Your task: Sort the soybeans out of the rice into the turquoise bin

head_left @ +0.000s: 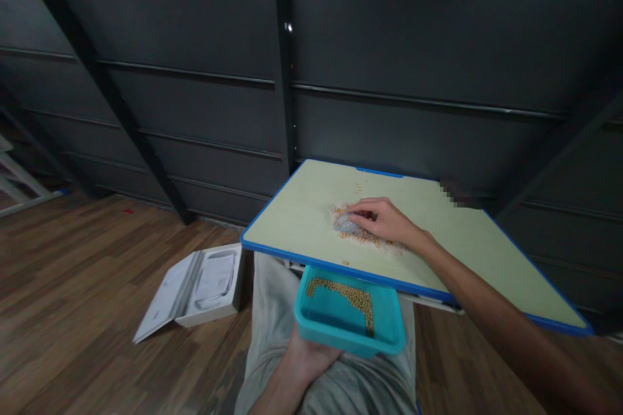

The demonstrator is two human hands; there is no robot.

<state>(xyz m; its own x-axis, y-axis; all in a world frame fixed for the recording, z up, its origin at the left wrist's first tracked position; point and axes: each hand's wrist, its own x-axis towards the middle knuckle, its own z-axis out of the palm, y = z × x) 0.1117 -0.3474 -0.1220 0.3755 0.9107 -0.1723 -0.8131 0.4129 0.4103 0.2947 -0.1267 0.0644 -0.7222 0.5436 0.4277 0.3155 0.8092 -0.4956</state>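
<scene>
My left hand (311,358) is under the near left part of a turquoise plastic tray (325,319) and holds it over my lap, its fingertips hidden. Small round golden beads (353,296) lie along the tray's far and right sides. Out over the pale green tabletop (287,207), my right hand (384,217) has its fingers curled down on a clear, see-through plastic piece (344,224); whether it is a cup or a bag I cannot tell. Golden-brown beads (370,238) are scattered around and under that hand, and a few lie farther back.
The folding table has a blue rim (292,255) and stands against dark metal panels (195,104). On the wooden floor (97,272) to the left lies an opened white box (214,285). A dark object (460,196), partly blurred out, is at the table's back right edge.
</scene>
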